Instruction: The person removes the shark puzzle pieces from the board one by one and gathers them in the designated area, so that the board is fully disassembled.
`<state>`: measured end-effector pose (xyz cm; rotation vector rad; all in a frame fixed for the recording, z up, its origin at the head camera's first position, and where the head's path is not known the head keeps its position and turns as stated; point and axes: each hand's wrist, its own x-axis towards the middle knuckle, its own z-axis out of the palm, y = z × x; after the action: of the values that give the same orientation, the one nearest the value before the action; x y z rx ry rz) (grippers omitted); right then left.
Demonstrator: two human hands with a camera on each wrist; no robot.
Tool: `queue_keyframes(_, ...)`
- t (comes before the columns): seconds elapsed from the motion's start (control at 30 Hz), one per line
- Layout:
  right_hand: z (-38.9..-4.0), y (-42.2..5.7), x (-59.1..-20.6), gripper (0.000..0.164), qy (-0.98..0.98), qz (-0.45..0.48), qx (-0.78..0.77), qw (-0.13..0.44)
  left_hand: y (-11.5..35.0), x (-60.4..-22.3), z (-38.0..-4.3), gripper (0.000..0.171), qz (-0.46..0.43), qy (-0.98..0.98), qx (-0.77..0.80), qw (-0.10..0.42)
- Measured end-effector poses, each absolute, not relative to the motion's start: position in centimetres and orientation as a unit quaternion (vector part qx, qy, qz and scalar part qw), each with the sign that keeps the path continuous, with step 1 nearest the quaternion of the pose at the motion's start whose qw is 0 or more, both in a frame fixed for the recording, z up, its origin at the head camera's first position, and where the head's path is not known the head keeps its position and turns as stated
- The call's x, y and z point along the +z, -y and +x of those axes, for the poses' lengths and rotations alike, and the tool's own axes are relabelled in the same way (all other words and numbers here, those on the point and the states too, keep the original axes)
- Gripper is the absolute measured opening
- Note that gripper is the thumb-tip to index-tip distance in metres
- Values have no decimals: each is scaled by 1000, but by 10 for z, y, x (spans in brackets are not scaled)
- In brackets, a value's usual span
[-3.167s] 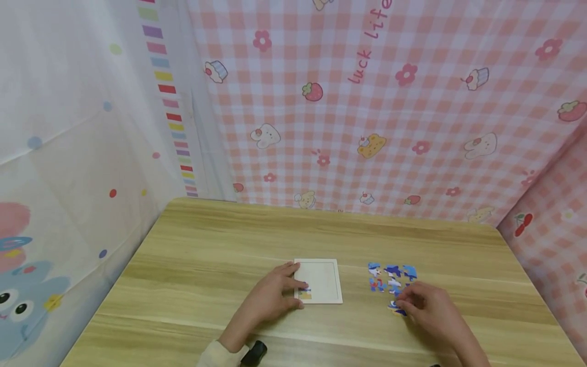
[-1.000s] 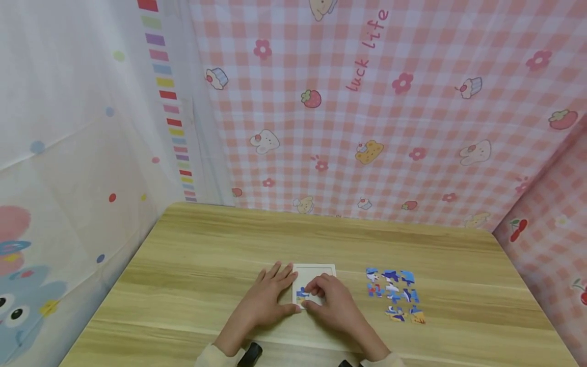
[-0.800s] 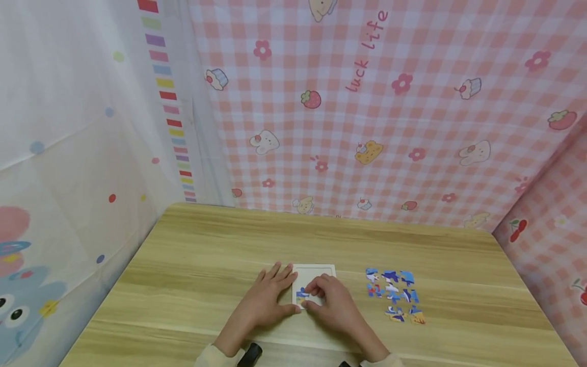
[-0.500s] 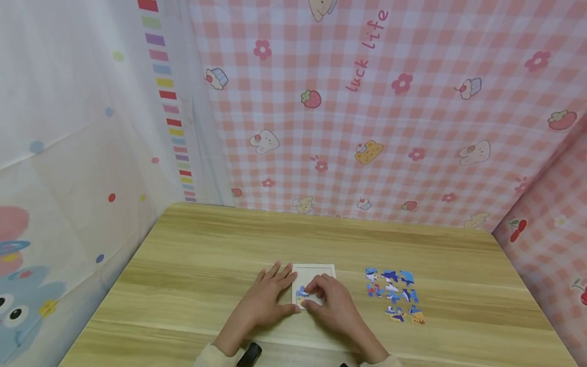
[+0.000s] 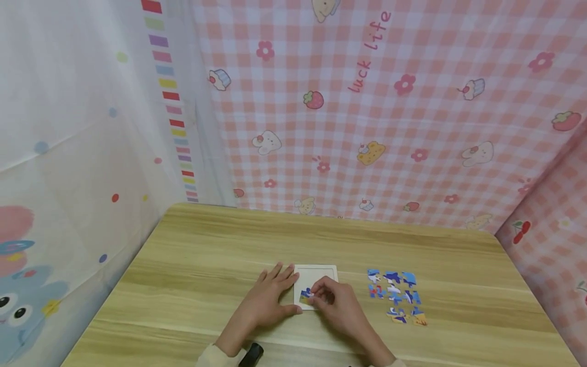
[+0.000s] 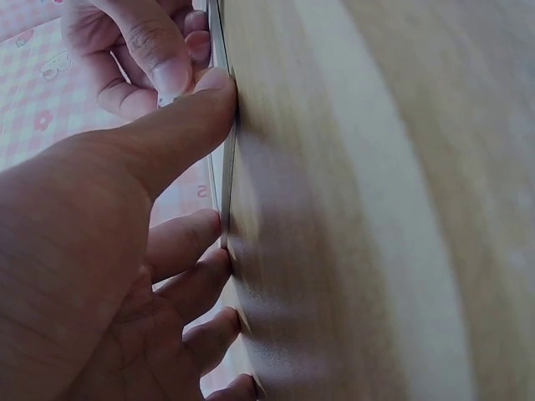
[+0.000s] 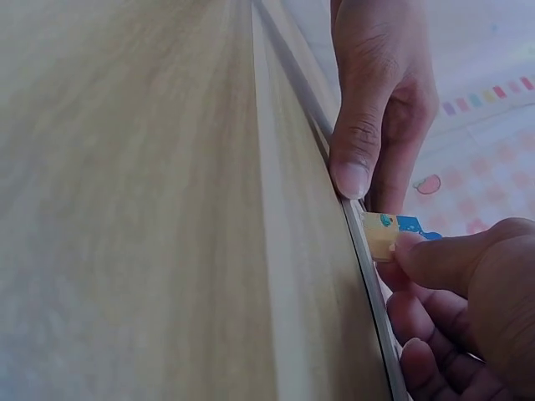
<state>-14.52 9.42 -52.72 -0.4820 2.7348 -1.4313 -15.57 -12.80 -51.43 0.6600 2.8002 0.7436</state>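
Observation:
A small white puzzle tray lies on the table in front of the person. My left hand rests at its left side with fingers spread, fingertips and thumb along the tray's edge. My right hand pinches a jigsaw piece between thumb and fingers over the tray's lower left corner. In the right wrist view the piece is yellow and blue and stands tilted up from the tray. Part of it is hidden behind the right fingertips.
Several blue, white and yellow jigsaw pieces lie in loose rows on the wooden table, right of the tray. A pink checked cloth hangs behind the table, and a white cloth hangs at the left.
The right hand has come from the loose pieces to the tray. Within the last half second the corner piece has tilted up and shifted slightly right in its fingers. The left hand stays at the tray's edge.

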Motion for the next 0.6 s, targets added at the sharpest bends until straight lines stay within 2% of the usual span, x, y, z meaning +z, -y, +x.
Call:
queue_keyframes(0.3,-142,-103,-524,9,-873,-127,-471,18,127,-512,-155,81,224,-939,247,85)
queue_keyframes(0.6,-138,-116,-518,12,-881,-97,-463,28,127,-513,-155,81,222,-939,249,86)
